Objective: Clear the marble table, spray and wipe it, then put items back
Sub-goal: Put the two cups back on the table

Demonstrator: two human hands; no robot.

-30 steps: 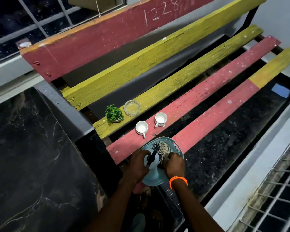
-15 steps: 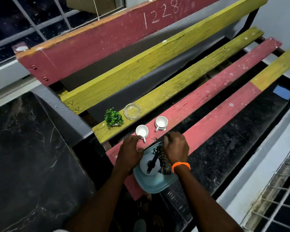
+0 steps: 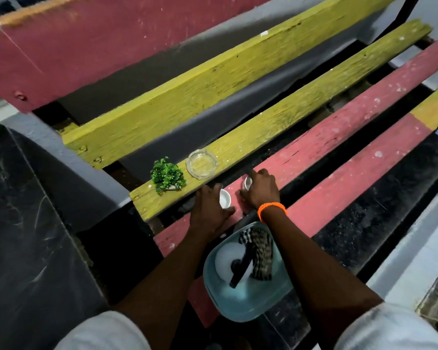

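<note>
Two small white cups stand on a red slat of the bench (image 3: 339, 132). My left hand (image 3: 209, 210) curls round the left cup (image 3: 225, 198), thumb on its near side. My right hand (image 3: 261, 189), with an orange wristband, covers most of the right cup (image 3: 247, 182) and grips it, index finger stretched forward. Just behind my wrists a light blue tray (image 3: 250, 309) rests on the bench's front slat, holding a white spray bottle (image 3: 228, 258) with a black nozzle and a striped cloth (image 3: 259, 251). The dark marble table (image 3: 23, 236) fills the left side.
A small green plant (image 3: 166, 175) and a clear glass ashtray (image 3: 201, 164) sit side by side on the yellow slat just beyond the cups. Gaps between the slats show dark floor below. A grey ledge and metal grating run along the right.
Both hands left the tray and reached forward to the two cups, one hand on each. The tray stays on the front slat. The camera leaned closer to the bench.
</note>
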